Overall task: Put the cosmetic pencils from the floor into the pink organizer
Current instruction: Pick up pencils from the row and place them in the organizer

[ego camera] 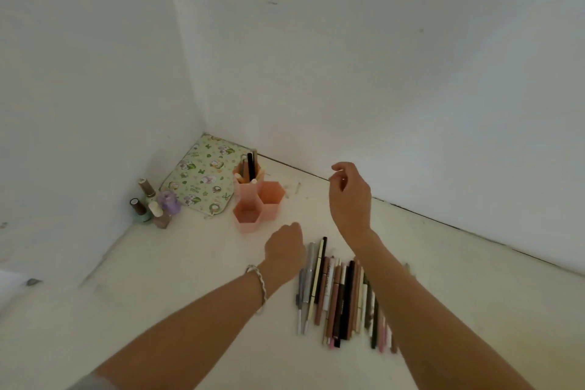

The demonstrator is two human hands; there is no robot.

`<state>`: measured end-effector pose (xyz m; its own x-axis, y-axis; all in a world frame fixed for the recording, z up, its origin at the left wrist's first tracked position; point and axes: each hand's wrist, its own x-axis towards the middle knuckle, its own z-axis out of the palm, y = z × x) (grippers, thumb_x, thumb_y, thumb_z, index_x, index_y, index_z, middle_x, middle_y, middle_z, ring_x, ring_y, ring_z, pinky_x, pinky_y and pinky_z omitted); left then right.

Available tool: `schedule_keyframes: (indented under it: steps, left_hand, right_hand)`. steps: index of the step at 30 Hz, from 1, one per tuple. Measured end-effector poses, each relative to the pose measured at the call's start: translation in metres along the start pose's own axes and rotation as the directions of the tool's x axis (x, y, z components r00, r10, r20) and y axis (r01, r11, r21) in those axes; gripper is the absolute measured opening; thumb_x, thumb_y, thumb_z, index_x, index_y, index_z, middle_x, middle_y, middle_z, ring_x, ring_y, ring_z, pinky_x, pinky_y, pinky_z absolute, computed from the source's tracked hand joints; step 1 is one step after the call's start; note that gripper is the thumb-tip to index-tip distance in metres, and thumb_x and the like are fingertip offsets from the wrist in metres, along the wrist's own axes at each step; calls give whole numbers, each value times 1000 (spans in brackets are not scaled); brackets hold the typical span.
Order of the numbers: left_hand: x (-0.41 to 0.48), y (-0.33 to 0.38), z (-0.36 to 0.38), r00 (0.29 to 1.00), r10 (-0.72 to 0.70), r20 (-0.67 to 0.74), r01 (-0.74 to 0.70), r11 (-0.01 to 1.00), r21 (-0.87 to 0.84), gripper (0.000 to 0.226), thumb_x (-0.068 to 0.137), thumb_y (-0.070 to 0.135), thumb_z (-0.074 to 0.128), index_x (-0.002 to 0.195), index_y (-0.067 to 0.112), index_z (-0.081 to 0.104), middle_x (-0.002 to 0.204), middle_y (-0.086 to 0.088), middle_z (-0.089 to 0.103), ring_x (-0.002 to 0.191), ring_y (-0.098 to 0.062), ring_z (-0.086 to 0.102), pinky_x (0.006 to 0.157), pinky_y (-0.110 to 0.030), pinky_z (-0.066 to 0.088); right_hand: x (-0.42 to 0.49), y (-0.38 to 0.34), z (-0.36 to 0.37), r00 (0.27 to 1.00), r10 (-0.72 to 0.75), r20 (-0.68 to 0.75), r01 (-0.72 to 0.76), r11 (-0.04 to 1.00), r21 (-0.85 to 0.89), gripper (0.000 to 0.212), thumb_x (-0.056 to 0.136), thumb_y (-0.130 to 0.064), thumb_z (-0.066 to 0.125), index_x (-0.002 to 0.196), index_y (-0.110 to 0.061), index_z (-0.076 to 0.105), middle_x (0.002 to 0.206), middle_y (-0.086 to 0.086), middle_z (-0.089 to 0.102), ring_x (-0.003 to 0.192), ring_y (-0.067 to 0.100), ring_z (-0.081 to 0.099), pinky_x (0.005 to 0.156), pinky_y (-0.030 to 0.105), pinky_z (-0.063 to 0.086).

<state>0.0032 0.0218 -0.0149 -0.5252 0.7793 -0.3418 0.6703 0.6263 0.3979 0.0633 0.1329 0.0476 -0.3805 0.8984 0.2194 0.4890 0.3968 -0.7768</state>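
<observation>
Two bare forearms are reaching in from the near edge over a row of slim cosmetic pencils (342, 291) in brown, black, pink and grey, lying side by side on the white floor (190, 310), so most of the job is waiting. Only a few pencils (249, 166) are standing in the back cell of the pink three-cell hexagonal plastic organizer (272, 210) near the corner. The left hand (283, 248) is hovering beside the row's far end, fingers curled under and hidden, any hold impossible to tell; the right hand (349, 196) is hanging raised beyond the row, fingers (343, 182) loosely curled, nothing visible in them.
</observation>
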Motion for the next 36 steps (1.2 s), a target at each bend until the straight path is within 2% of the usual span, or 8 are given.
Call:
schedule_keyframes:
  steps: [9, 12, 16, 20, 25, 29, 34, 36]
  left_hand:
    - [8, 22, 20, 984, -175, 40, 176, 984, -38, 41, 98, 8, 45, 138, 2, 36, 130, -14, 55, 119, -30, 57, 93, -36, 48]
    - [7, 22, 16, 981, -193, 25, 194, 976, -96, 28, 99, 9, 44, 126, 5, 45, 123, -13, 59, 112, -30, 60, 89, -37, 49]
    - [13, 21, -16, 993, -72, -96, 41, 956, -292, 32, 93, 5, 53, 124, 11, 50, 105, -8, 65, 94, -25, 66, 82, -38, 55]
    - [18, 24, -67, 928, 59, -369, -221, 883, -414, 44, 91, 8, 60, 132, 20, 49, 78, 8, 59, 69, -2, 57, 62, -12, 44]
    - [9, 26, -81, 881, 113, -459, -326, 848, -418, 43, 93, 9, 59, 133, 24, 51, 85, 5, 57, 80, -13, 59, 74, -30, 55]
    - [4, 16, -81, 878, 101, -467, -326, 842, -429, 44, 94, 10, 58, 135, 24, 50, 89, 1, 59, 83, -17, 62, 86, -40, 55]
    - [3, -3, -106, 823, 12, -569, -374, 765, -524, 43, 93, 7, 59, 130, 28, 51, 91, 3, 62, 81, -15, 65, 78, -41, 58]
    - [8, -13, -127, 772, -80, -631, -372, 748, -550, 41, 92, 8, 59, 126, 31, 53, 90, 4, 63, 83, -16, 65, 78, -43, 58]
  right_hand:
    - [-18, 41, -23, 992, 98, 85, -98, 995, -15, 21, 97, -10, 43, 103, -22, 59, 72, 7, 65, 47, 11, 43, 53, 34, 46]
    - [-22, 46, -17, 986, 104, 134, -100, 994, -36, 22, 97, -12, 42, 102, -26, 58, 66, 2, 62, 43, 6, 41, 51, 24, 41]
    - [-26, 50, -15, 969, 123, 217, -100, 988, -114, 23, 92, -9, 45, 103, -21, 62, 72, -6, 61, 51, 4, 49, 55, 21, 41]
    - [-38, 48, 2, 876, 208, 434, -67, 946, -319, 20, 89, -12, 49, 97, -14, 67, 95, -3, 69, 82, 15, 63, 72, 27, 52]
    - [-66, 41, 26, 759, 263, 596, 120, 843, -525, 22, 90, -15, 52, 111, -11, 57, 102, 5, 66, 90, 24, 64, 75, 33, 51]
    - [-79, 41, 38, 755, 238, 612, 240, 767, -595, 27, 90, -5, 49, 116, -10, 46, 98, 9, 65, 87, 28, 64, 64, 32, 44]
    - [-67, 37, 37, 828, 247, 503, -2, 899, -438, 21, 86, -8, 51, 106, -9, 57, 98, 9, 66, 87, 26, 63, 75, 35, 54]
    - [-50, 33, 33, 868, 202, 454, 12, 905, -426, 19, 86, -12, 53, 105, -9, 54, 92, 7, 64, 81, 24, 61, 69, 34, 52]
